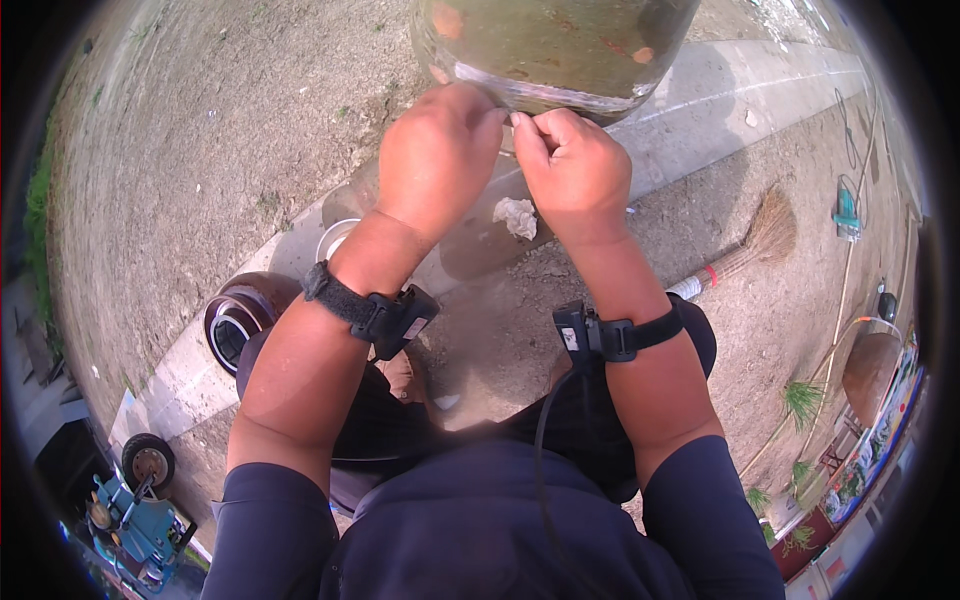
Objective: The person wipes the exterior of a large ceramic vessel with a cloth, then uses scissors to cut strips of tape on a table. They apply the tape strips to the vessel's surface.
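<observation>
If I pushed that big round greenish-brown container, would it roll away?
The big round greenish-brown container might be hard to shove, since it looks much wider than the person's left hand. Its curved wall suggests it could roll, at least when lying on its side.

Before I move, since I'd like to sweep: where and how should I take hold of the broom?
Best, I'd judge, by the handle, near its red band, from above on your right: the broom lies on the ground with this narrow end toward you, while the bristles fan out, pointing away.
</observation>
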Demonstrator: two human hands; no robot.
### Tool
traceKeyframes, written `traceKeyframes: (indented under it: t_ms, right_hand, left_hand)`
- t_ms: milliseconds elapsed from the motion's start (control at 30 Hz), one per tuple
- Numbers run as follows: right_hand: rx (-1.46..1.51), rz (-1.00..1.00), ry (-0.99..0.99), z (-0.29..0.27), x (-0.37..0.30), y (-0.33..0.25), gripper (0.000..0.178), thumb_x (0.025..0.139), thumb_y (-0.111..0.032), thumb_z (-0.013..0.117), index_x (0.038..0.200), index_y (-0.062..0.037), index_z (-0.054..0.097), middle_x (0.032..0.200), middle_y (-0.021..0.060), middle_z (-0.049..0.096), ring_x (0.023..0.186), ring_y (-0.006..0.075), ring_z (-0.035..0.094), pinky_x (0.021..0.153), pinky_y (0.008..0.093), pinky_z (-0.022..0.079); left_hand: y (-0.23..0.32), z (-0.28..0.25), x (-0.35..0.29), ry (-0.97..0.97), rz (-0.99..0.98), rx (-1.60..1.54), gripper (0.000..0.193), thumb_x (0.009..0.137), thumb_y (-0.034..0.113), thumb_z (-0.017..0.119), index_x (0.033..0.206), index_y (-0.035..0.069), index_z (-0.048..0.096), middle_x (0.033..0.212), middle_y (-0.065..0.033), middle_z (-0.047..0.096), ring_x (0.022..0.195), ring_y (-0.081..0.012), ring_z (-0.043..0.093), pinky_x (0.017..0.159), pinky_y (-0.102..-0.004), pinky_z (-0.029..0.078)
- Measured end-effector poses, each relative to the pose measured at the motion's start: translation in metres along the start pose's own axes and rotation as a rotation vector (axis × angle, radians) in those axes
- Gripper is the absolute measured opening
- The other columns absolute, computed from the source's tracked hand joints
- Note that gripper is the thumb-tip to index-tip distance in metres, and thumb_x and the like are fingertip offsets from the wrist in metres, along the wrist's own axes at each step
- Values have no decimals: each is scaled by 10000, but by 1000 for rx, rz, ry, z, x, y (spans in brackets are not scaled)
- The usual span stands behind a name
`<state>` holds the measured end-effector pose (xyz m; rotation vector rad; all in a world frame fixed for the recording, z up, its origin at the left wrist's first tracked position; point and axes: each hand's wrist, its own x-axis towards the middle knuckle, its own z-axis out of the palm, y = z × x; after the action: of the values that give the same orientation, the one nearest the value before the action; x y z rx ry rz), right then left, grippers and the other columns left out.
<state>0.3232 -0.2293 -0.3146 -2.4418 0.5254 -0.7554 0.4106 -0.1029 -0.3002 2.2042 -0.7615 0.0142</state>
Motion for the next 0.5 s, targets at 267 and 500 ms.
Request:
traceKeyframes:
  t_ms: [267,500]
  right_hand:
    - [-25,-3,14,2,0,-1,226,880,-208,770,731,-79,660,692,102,666,618,306,643,565,393,495]
    - [-31,2,13,3,-2,0,270,898,-300,727,735,-106,633,694,108,658,615,358,656,574,458,531]
  left_hand:
    - [1,3,-1,31,17,43,171,899,197,766,898,36,707,827,-134,705,714,-274,694,669,-368,559]
    - [-4,-2,-2,1,-6,-10,133,888,199,721,938,76,705,926,-154,716,812,-374,703,717,-461,570]
